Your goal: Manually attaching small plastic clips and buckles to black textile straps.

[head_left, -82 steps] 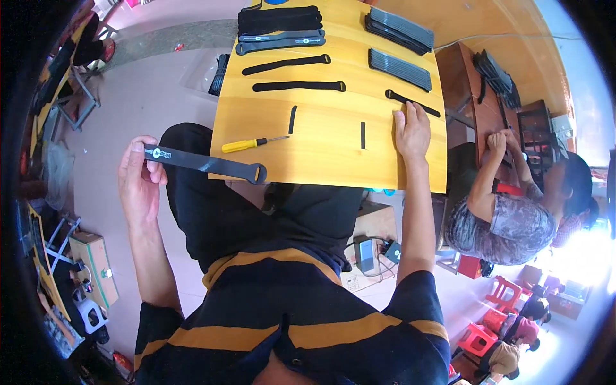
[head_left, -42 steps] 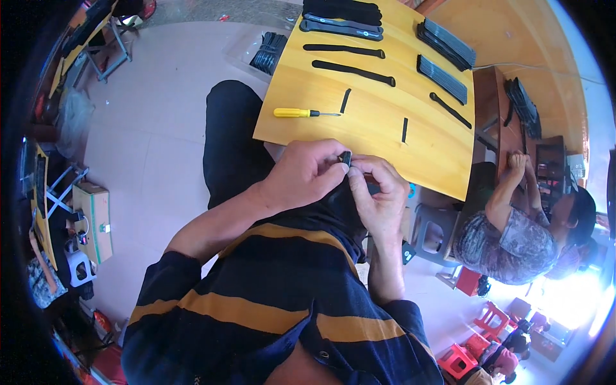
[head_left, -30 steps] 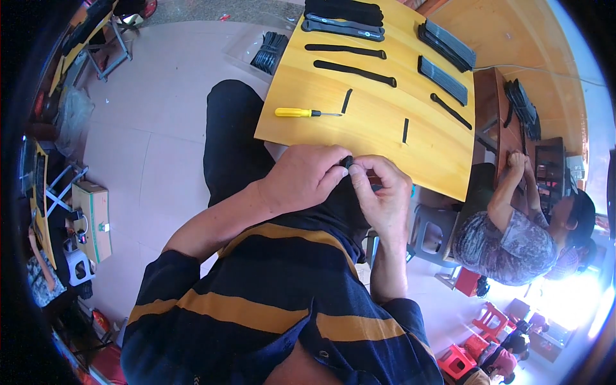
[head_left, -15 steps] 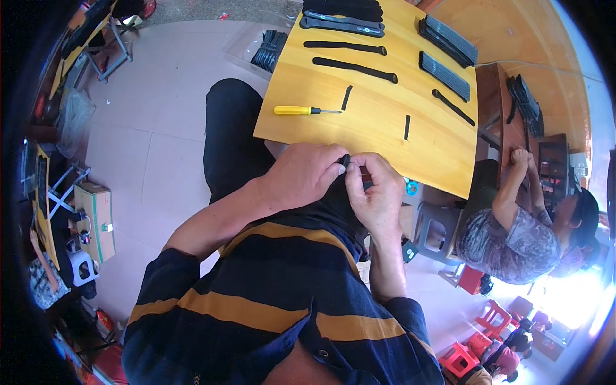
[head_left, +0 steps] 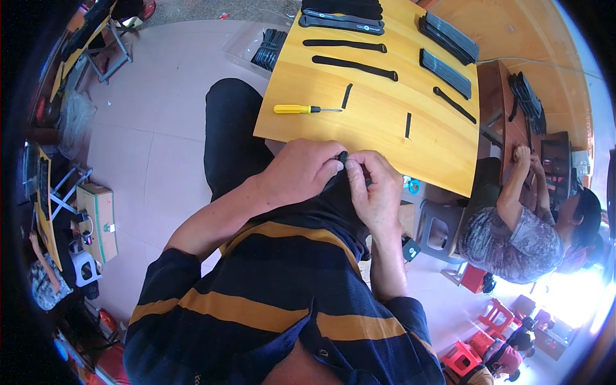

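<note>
Close to the table's near edge, my left hand (head_left: 300, 168) and my right hand (head_left: 373, 187) meet fingertip to fingertip. Between them they pinch a small piece of black strap (head_left: 342, 156), most of it hidden by the fingers. On the yellow wooden table (head_left: 378, 153) just beyond lie a screwdriver (head_left: 296, 109) with a yellow handle and two short black strips, one left (head_left: 347, 96) and one right (head_left: 408, 125). Farther off, two long black straps, a far one (head_left: 344, 45) and a nearer one (head_left: 355, 67), lie side by side. Another strap (head_left: 454, 104) rests near the right edge.
Bundles of dark straps stand at the table's far side, a left stack (head_left: 342, 24) and a right one (head_left: 446, 72). A clear bin (head_left: 240, 54) with straps sits beyond the left edge. At right, a person (head_left: 513, 240) works at a brown table. A grey stool (head_left: 437, 228) stands between us.
My hands stay together at nearly the same spot, with only slight finger shifts on the black strap. Things on the table look unmoved.
</note>
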{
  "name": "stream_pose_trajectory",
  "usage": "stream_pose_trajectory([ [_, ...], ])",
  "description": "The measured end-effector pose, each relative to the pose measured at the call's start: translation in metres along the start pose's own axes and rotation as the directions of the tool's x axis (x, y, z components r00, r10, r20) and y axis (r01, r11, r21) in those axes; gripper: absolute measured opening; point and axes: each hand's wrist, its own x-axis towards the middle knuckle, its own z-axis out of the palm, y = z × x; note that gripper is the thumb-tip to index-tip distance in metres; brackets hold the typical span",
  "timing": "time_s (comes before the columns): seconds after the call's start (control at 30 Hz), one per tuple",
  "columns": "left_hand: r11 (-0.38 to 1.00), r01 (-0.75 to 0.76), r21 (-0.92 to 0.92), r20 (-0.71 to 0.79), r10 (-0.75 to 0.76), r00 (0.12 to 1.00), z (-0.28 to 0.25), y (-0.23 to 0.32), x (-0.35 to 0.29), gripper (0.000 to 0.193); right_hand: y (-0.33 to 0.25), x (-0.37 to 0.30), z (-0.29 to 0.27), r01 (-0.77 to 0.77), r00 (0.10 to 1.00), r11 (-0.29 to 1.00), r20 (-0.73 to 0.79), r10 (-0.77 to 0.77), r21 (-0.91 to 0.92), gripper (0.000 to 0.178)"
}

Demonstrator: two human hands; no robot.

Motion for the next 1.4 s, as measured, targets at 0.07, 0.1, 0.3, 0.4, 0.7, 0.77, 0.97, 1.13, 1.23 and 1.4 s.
stream_pose_trajectory([
  [0.07,0.999,-0.037,-0.001,-0.032,0.037,0.999,0.0,0.0,0.0,0.017,0.0,0.0,0.0,-0.025,1.0,0.999,0.005,0.025,0.032,0.006],
  [0.1,0.999,-0.037,-0.001,-0.031,0.036,0.999,0.0,0.0,0.0,0.017,0.0,0.0,-0.001,-0.051,0.999,0.997,0.011,0.05,0.063,0.006],
  [0.3,1.0,-0.006,-0.011,-0.017,0.006,1.0,0.003,-0.002,-0.001,0.018,0.003,0.0,0.0,-0.036,0.999,0.997,0.013,0.035,0.07,0.005],
  [0.4,1.0,0.01,0.013,-0.004,-0.01,1.0,0.003,-0.001,0.0,0.018,0.002,0.001,-0.001,-0.043,0.999,0.997,0.015,0.042,0.067,0.005],
  [0.7,1.0,-0.017,0.015,-0.019,0.018,1.0,0.006,-0.005,0.0,0.017,0.0,0.0,0.004,-0.04,0.999,0.998,-0.021,0.042,0.053,0.003],
  [0.77,1.0,0.004,0.019,0.004,-0.005,1.0,0.004,-0.002,0.0,0.017,-0.001,0.001,0.005,-0.037,0.999,0.998,-0.024,0.038,0.054,0.002],
  [0.97,0.999,-0.022,0.044,0.018,0.021,1.0,0.005,-0.005,-0.002,0.02,0.001,0.004,0.006,-0.046,0.999,0.999,-0.003,0.046,0.02,0.006],
  [1.13,0.995,-0.099,0.005,-0.01,0.099,0.995,0.004,-0.008,0.0,0.016,-0.001,0.001,0.005,-0.133,0.991,0.989,0.039,0.13,0.067,0.008],
  [1.23,0.99,-0.118,-0.077,0.001,0.118,0.993,0.001,-0.013,0.003,0.012,-0.001,-0.002,0.006,-0.115,0.993,0.991,0.031,0.113,0.067,0.01],
  [1.4,0.976,-0.053,-0.212,0.016,0.058,0.998,0.0,-0.01,0.004,0.014,-0.001,-0.004,0.008,0.053,0.998,0.996,-0.038,-0.056,-0.075,0.01],
])
